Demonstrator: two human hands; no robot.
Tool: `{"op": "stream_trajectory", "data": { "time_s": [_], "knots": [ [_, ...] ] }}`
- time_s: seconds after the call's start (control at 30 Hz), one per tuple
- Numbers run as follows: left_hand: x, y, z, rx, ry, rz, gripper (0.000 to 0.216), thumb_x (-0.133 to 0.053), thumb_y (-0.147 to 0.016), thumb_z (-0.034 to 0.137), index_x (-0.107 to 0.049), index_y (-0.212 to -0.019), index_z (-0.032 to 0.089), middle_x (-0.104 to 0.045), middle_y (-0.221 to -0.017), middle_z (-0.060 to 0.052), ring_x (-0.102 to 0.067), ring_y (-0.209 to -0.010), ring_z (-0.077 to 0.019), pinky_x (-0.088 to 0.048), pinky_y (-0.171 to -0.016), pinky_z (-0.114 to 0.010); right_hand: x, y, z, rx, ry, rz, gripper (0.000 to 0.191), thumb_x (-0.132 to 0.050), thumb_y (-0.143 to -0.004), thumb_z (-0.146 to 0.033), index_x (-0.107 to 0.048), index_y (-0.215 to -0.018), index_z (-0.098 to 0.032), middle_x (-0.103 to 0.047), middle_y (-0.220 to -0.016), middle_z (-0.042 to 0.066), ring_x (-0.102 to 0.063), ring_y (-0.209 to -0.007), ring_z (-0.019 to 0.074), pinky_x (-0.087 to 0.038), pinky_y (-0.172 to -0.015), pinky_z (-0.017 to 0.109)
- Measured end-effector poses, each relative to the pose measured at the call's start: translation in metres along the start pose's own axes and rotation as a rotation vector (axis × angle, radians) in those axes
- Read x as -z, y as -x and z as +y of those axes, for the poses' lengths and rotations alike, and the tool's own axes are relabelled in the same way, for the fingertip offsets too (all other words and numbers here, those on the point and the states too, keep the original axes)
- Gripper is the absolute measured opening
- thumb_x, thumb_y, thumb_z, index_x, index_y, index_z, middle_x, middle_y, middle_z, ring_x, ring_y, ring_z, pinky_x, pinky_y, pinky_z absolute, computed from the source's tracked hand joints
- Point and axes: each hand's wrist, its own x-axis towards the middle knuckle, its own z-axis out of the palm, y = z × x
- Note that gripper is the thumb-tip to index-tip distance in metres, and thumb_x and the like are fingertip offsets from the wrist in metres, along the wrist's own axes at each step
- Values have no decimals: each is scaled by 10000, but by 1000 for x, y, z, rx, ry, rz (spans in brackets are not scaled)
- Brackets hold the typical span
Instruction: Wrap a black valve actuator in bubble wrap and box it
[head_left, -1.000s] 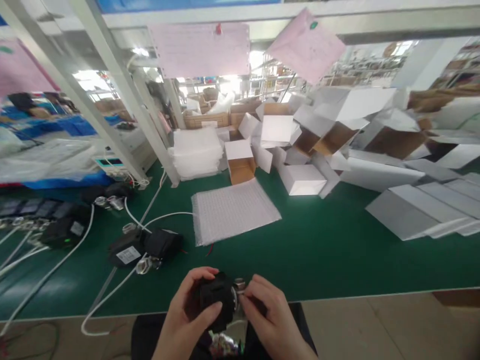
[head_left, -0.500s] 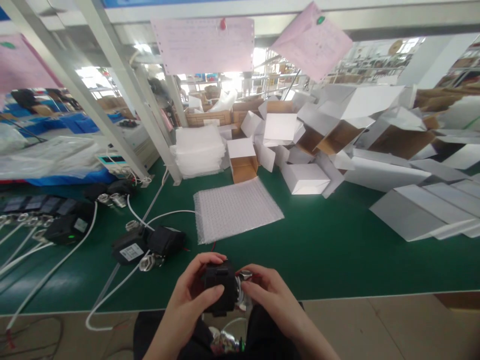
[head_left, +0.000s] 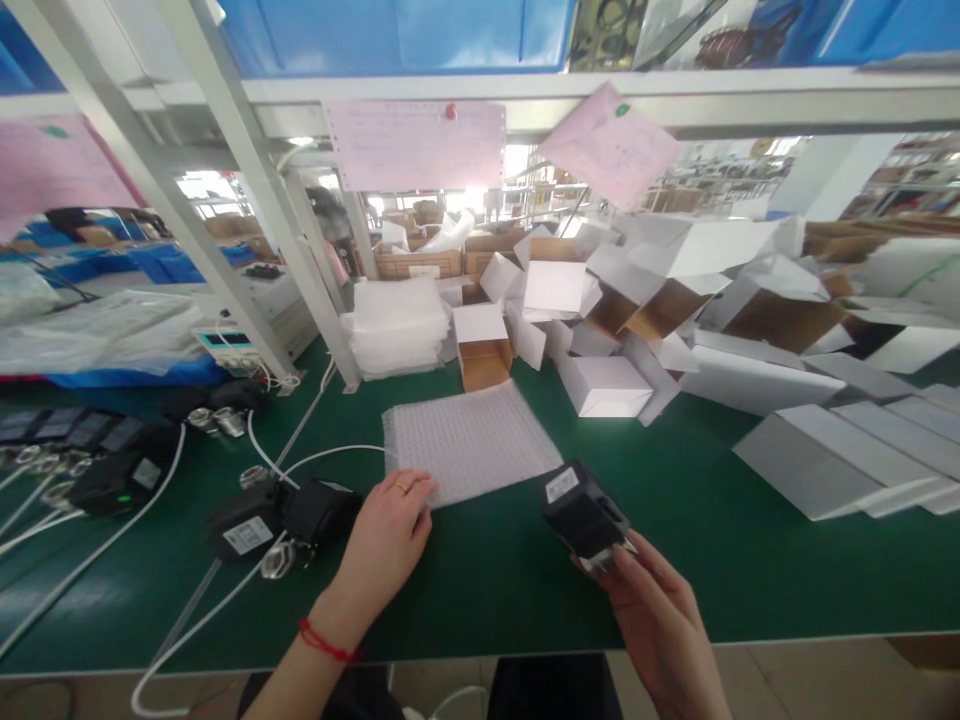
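Observation:
A black motorized valve (head_left: 581, 505) with a white label is in my right hand (head_left: 660, 620), off the table's front part. My right fingers grip it by the metal fitting at its lower end. My left hand (head_left: 390, 535) is at the near left corner of a flat bubble-wrap bag (head_left: 472, 440), fingers curled together on its edge. The hand covers that corner. Left of this hand lie two more black valves, one labelled (head_left: 247, 533) and one turned sideways (head_left: 321, 510), with metal fittings and white cables.
Further left stand several black valves (head_left: 116, 485) in a row. A stack of white foam sheets (head_left: 397, 325) and an open carton (head_left: 484, 350) are behind the bag. White boxes (head_left: 810, 460) pile up on the right. A metal post (head_left: 315, 260) rises at the left.
Both hands held the valve near the table's front edge; now only my right hand has it, further right and forward. My left hand let go and moved to the bag. The view tilted up.

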Motion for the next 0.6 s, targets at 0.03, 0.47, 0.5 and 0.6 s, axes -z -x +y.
{"op": "stream_trajectory", "data": {
  "time_s": [0.03, 0.47, 0.5, 0.6],
  "knots": [
    [3, -3, 0, 31, -48, -14, 440, -464, -841, -61, -712, -1194, 23, -644, -1322, -268, -559, -1276, -436, -430, -1116, -696, 2, 0, -1, 12, -22, 15, 457, -1003, -688, -518, -849, -1011, -234, -786, -1069, 104, -744, -914, 239, -644, -832, 274],
    [5, 3, 32, -166, 17, -37, 372, -466, -937, 31, -729, -1158, 173, -746, -1192, -112, -684, -1133, -272, -547, -1064, -488, -9, -2, -7, -22, -93, 29, 456, -1007, -667, -525, -851, -946, -200, -792, -1013, 151, -770, -857, 285, -681, -778, 335],
    [6, -2, 24, -179, -26, -30, 429, -457, -896, -14, -736, -1158, 179, -733, -1248, -121, -650, -1212, -304, -504, -1106, -551, -9, -2, -8, -26, -104, 23, 455, -1007, -668, -520, -851, -950, -199, -792, -1016, 157, -773, -863, 290, -681, -778, 336],
    [11, -13, 2, -188, -53, -121, 481, -526, -822, -61, -765, -1137, 212, -726, -1295, -108, -631, -1254, -325, -489, -1109, -564, -9, -1, -9, -30, -119, 28, 448, -1012, -666, -505, -850, -947, -195, -791, -1022, 159, -775, -871, 300, -684, -769, 346]
  ]
}}
